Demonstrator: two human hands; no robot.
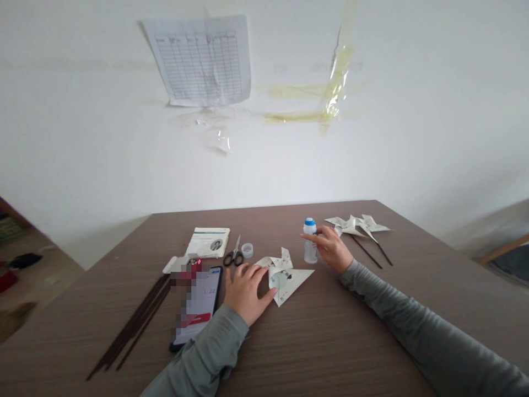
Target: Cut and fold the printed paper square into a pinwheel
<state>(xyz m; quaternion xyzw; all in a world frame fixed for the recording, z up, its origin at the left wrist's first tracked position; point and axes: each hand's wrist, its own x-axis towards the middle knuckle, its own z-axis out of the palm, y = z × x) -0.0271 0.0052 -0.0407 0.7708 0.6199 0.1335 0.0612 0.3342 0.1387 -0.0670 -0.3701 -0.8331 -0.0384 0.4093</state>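
Note:
My left hand (247,290) lies flat with fingers spread on the left part of a half-folded paper pinwheel (285,274) in the middle of the brown table (314,342). My right hand (330,248) is curled round a small clear glue bottle (309,241) with a blue-and-white top, which stands upright just behind the paper. The bottle's clear cap (247,250) lies apart, to the left.
Black scissors (233,256) and a printed booklet (209,241) lie behind my left hand. A phone (198,306) and several dark thin sticks (134,325) are at the left. Two finished paper pinwheels on sticks (359,227) rest at the back right. A printed sheet (202,60) hangs on the wall.

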